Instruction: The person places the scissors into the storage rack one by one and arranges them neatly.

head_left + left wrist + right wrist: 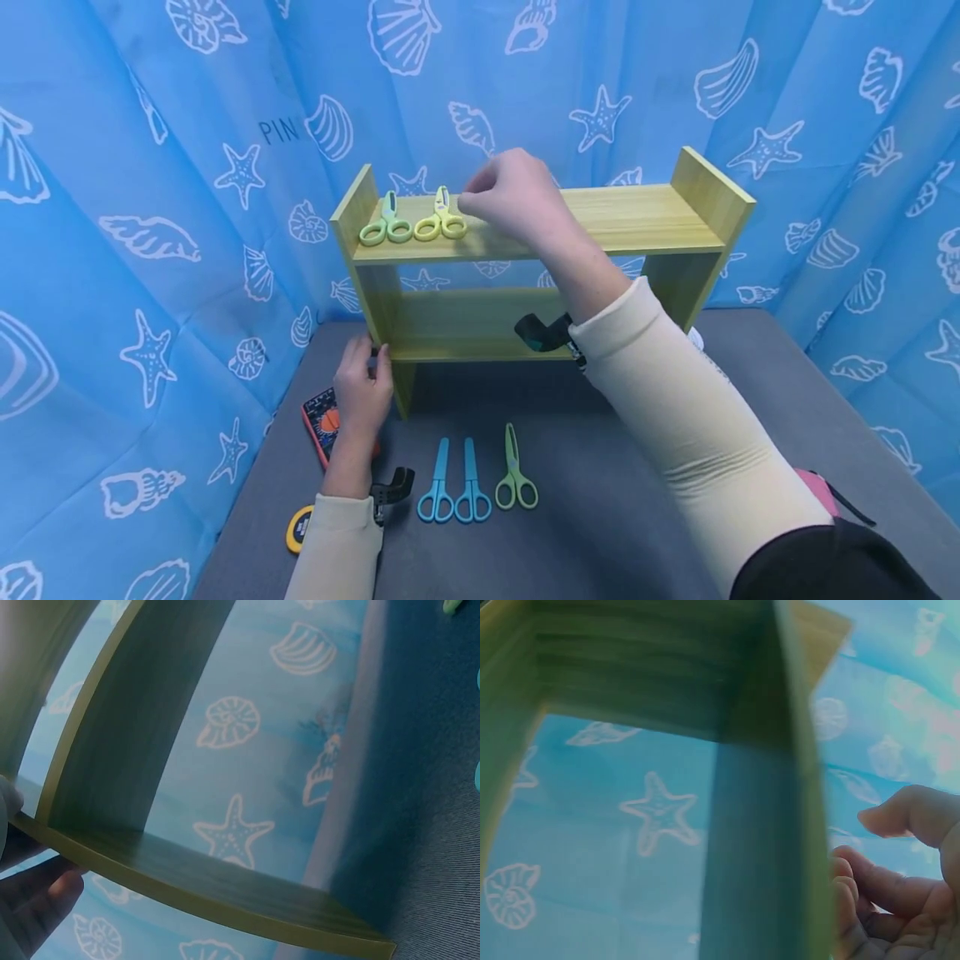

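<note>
A small wooden shelf (525, 325) stands on the grey table. On the left of its top board lie green scissors (387, 223) and, beside them, yellow scissors (441, 218). My right hand (517, 196) hovers over that board, just right of the yellow scissors. In the right wrist view the right thumb (904, 812) stands apart from bent fingers, with nothing between them. My left hand (362, 387) holds the front edge of the left side panel (225, 904), thumb on one side and fingers on the other. Two blue scissors (443, 483) and light green scissors (514, 475) lie before the shelf.
A red and black multimeter (324, 421) lies left of the shelf, partly behind the left forearm. Nearer is a yellow tape measure (297, 528). A pink object (817, 490) with a dark strap shows beyond the right sleeve. A blue shell-print curtain (247, 225) hangs behind.
</note>
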Tool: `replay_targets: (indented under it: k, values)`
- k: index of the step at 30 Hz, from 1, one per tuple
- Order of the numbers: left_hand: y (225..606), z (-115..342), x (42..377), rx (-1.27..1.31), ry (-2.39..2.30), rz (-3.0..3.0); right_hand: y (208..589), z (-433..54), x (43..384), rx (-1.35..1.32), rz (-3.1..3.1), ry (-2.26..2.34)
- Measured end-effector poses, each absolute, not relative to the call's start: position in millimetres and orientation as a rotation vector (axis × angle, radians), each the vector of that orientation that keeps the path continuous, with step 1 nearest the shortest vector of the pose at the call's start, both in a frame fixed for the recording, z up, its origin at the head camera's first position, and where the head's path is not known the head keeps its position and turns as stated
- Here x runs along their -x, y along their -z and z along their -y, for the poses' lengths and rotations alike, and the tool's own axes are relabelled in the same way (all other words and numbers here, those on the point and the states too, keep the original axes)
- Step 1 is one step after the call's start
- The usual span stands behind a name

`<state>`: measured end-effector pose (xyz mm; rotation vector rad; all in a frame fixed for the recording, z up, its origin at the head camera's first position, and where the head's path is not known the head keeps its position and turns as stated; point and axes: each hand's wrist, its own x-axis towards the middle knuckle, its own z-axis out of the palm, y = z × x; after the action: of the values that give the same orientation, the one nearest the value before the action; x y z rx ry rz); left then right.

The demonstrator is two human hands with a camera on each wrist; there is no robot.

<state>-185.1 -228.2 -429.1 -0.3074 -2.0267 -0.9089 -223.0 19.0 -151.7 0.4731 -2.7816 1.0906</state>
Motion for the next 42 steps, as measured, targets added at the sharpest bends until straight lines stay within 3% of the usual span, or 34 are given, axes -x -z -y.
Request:
replay_targets:
  k: [17, 42]
  values:
    - [432.8, 225.0, 187.7, 0.291, 0.9, 1.983, 163.5, -74.5, 145.3, -0.484, 2.441, -1.25]
    - [431.8, 221.1, 186.6, 0.277, 0.899, 1.946, 288.9, -114.5, 82.3, -0.667, 2.339, -1.321]
